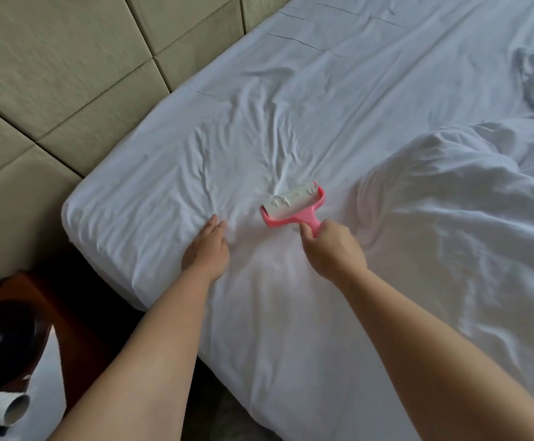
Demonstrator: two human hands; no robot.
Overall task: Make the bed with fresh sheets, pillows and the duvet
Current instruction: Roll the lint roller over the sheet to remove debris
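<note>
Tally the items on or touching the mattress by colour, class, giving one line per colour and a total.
White: 2, the fitted sheet and the duvet.
Pink: 1, the lint roller, gripped by the right hand.
Total: 3 items; the left hand rests on the sheet.

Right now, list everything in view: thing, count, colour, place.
sheet: one, white, wrinkled, covering the mattress.
duvet: one, white, bunched on the bed's right side.
lint roller: one, pink with a white roll, on the sheet near the bed's edge.
headboard: one, beige padded panels, upper left.
nightstand: one, dark wood, lower left beside the bed.
cardboard tube: one, grey-white, bottom left corner.
left hand: flat on the sheet, fingers straight.
right hand: grips the roller's handle.
</note>
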